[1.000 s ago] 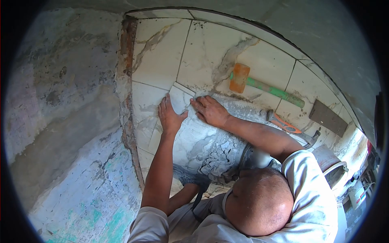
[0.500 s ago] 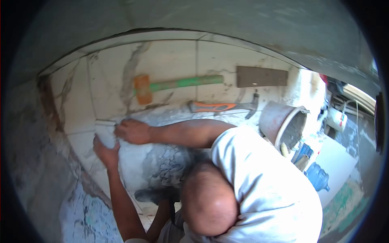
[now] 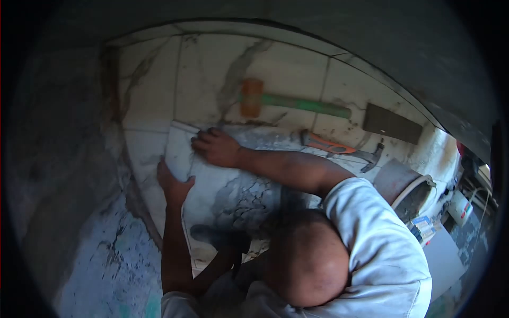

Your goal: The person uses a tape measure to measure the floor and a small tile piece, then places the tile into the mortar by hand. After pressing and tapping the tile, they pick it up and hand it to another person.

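A small white tile piece [image 3: 179,151] lies over the pale tiled floor, its upper edge slightly raised. My left hand [image 3: 174,183] grips its lower end, thumb and fingers apart on either side. On its right edge rest the curled fingers of my right hand [image 3: 217,148]. Right of the hands, grey mortar [image 3: 253,199] is spread in a rough patch. Beyond my right forearm lie an orange-headed mallet [image 3: 252,98] with a green handle and a hammer [image 3: 342,149] with an orange and black grip.
A flat dark brown board [image 3: 392,123] lies near the far wall. At right are a tilted bucket [image 3: 395,180] with grey contents, a small box [image 3: 422,229] and a white container [image 3: 458,206]. A head and white shirt fill the lower middle. A stained wall [image 3: 111,254] borders the left.
The view has swung, so the whole scene sits farther right, and the picture is darker. Both hands remain at the tile piece with little change in their hold.
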Available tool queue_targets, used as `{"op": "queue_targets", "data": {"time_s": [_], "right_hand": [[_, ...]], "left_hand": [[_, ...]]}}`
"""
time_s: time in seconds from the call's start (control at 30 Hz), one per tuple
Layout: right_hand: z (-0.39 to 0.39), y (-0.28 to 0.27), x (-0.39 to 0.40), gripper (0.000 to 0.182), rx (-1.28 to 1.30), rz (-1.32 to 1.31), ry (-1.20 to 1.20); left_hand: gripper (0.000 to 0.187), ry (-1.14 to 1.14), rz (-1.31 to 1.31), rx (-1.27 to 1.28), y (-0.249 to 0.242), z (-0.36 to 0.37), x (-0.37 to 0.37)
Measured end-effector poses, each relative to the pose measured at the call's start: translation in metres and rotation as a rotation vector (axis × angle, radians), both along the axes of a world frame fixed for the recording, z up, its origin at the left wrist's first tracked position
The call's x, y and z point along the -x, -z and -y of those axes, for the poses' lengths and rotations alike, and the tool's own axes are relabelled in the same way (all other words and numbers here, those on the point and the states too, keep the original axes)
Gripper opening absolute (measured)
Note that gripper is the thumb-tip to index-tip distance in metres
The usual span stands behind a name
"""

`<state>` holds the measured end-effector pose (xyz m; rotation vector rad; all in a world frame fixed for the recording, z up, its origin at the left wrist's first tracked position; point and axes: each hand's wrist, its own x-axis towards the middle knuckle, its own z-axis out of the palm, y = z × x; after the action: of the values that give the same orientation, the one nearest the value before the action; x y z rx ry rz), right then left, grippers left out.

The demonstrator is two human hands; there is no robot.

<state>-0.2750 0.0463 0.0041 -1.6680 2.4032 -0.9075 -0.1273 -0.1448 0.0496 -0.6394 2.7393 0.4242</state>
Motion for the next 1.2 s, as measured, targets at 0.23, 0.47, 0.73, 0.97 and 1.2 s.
{"op": "queue_targets", "data": {"time_s": [0.23, 0.47, 0.73, 0.97, 1.2], "right_hand": [[0.002, -0.007, 0.003, 0.035, -0.032, -0.03, -0.037], [0.0, -0.014, 0.006, 0.04, -0.111, -0.07, -0.059], [0.0, -0.013, 0.005, 0.041, -0.146, -0.09, -0.064], [-0.003, -0.005, 0.002, 0.045, -0.149, -0.043, -0.083], [-0.004, -0.006, 0.002, 0.045, -0.155, -0.039, -0.08]], "left_hand": [[0.114, -0.061, 0.208, 0.004, -0.017, 0.031, -0.087], [0.113, -0.066, 0.114, -0.035, -0.007, 0.035, -0.098], [0.111, -0.065, 0.123, -0.041, -0.009, 0.032, -0.097], [0.113, -0.066, 0.152, -0.041, -0.009, 0.032, -0.099], [0.113, -0.08, 0.174, -0.039, -0.012, 0.029, -0.095]]}}
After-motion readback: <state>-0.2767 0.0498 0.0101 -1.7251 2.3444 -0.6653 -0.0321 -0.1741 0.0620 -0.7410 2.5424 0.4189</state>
